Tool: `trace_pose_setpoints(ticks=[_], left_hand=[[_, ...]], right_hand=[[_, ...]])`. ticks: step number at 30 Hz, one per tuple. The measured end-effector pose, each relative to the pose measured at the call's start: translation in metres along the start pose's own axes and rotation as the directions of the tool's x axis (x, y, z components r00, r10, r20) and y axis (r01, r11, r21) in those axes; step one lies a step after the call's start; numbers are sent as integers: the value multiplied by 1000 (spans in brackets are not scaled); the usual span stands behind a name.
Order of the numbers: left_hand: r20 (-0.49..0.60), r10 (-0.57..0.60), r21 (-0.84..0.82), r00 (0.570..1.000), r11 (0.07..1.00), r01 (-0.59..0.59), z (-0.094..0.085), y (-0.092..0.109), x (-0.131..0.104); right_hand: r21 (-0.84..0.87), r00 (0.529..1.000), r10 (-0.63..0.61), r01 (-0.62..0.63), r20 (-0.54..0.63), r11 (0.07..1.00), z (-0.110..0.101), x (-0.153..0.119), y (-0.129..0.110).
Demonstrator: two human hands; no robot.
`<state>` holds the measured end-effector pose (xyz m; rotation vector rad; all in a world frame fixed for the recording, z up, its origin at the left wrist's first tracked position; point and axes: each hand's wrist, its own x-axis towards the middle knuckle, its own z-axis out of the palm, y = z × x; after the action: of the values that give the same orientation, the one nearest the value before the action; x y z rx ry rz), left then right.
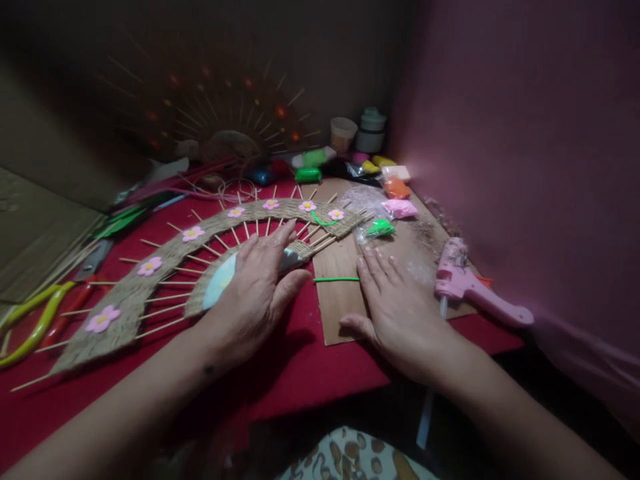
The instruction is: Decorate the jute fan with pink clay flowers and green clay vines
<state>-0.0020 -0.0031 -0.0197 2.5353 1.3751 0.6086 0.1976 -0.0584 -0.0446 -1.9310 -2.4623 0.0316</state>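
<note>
My right hand (395, 303) lies flat, palm down, on a brown board (335, 320), its fingers over one end of a thin green strand (333, 279). The strand's other end sticks out leftward past the board's edge. My left hand (263, 280) is spread above the inner half-round of a woven fan-shaped piece (167, 257), over a pale blue area (220, 279); whether it touches is unclear. Pink flowers (150, 266) with yellow centres run along the woven arc. A curved green strand (323, 221) joins two flowers at its right end.
A pink glue gun (463, 280) rests at the right. Bags of orange (397, 188), pink (400, 209) and green clay (381, 228) lie on the board. Yellow-handled pliers (37, 320) are at the left. Behind stand a cup (343, 135) and a jar (371, 131).
</note>
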Motion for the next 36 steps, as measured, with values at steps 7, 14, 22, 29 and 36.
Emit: trace_pose_setpoints(ticks=[7,14,22,29,36], left_hand=[[1,22,8,1000,1000,-22,3,-5,0],[47,108,-2,993,994,-108,10,-2,-6],[137,159,14,978,987,-162,22,3,-10],[95,197,11,976,980,-199,22,4,-13],[137,179,-5,974,984,-180,20,10,-13]], right_hand=[[-21,999,-34,33,-34,999,3,-1,-5],[-75,958,-173,160,-229,984,21,-29,-7],[-87,982,-101,88,-160,992,13,11,1],[-190,921,-231,178,-314,966,27,-27,0],[-213,913,-234,169,-334,962,26,-9,6]])
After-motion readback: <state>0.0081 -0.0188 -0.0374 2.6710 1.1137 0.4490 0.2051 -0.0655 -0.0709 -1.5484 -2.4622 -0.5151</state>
